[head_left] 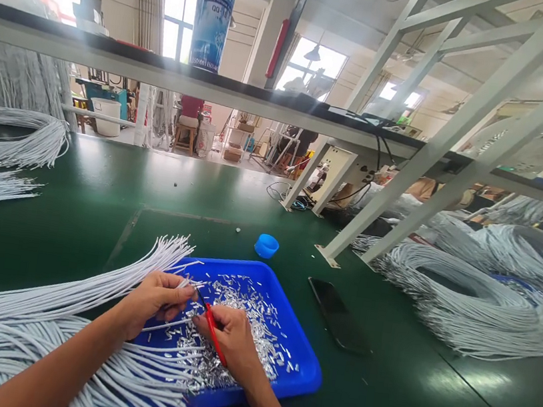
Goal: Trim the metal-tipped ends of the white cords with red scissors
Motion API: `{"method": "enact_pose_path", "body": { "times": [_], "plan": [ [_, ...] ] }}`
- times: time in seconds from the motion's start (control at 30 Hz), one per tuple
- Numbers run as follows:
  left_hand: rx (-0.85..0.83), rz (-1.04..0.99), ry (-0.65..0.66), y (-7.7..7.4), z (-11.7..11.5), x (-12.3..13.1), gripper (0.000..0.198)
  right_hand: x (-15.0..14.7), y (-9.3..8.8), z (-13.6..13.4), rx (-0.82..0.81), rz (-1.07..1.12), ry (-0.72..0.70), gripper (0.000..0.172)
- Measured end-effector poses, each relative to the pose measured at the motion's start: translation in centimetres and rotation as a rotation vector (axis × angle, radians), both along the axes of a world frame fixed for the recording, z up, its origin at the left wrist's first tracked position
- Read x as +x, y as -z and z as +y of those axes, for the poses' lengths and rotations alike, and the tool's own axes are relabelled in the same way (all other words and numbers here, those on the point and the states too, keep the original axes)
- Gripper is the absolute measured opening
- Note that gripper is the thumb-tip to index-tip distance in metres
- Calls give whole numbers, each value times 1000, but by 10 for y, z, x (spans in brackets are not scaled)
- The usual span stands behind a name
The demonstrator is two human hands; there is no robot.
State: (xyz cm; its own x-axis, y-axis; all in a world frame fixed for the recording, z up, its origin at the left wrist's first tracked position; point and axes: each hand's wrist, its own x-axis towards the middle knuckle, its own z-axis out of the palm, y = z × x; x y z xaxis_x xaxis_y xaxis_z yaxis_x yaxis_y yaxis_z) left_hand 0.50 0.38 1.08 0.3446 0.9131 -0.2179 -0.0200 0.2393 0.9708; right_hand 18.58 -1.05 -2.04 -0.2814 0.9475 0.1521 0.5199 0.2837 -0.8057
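My left hand (pixel 159 301) is closed on a thin white cable, pinching it near its end over the blue tray. In my right hand (pixel 232 339) is a tool with red handles (pixel 213 335) and a narrow dark tip; whether it is scissors or pliers I cannot tell. Its tip meets the cable end at my left fingertips. Many small shiny silver pieces (pixel 264 324) lie in the blue tray (pixel 304 370) below both hands. A thick bundle of white cables (pixel 81 298) runs from the left, and more cable ends (pixel 154 355) rest over the tray's left side.
A blue cap (pixel 266 246) and a dark phone (pixel 339 314) lie on the green table (pixel 385 401). Coiled cables (pixel 480 300) lie at right, others (pixel 13 133) at far left. Slanted metal posts (pixel 406 182) support a shelf (pixel 134 63) bearing a blue spray can (pixel 214 13).
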Motion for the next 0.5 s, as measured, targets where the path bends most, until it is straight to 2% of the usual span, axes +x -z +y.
{"method": "enact_pose_path", "body": {
  "times": [0.1, 0.17, 0.23, 0.3, 0.37, 0.43, 0.5],
  "plan": [
    [-56, -52, -66, -1, 1, 0, 35, 4, -2, 4, 9, -6, 36, 31],
    [-46, -39, -130, -2, 2, 0, 34, 6, -3, 6, -49, 88, 85, 28],
    [-34, -3, -122, -2, 1, -1, 34, 4, -5, 7, -186, 325, 111, 30],
    [13, 24, -53, -1, 0, -1, 32, -3, -5, 4, -334, 608, 106, 33],
    [80, 41, 17, 2, -2, 1, 32, -12, -4, 0, -400, 768, 98, 34],
    [127, 110, 26, 7, -3, 3, 34, -20, -3, -4, -323, 733, 125, 26],
    [172, 250, -43, 11, -3, 7, 33, -25, -3, -7, -113, 608, 194, 19]
  ]
}}
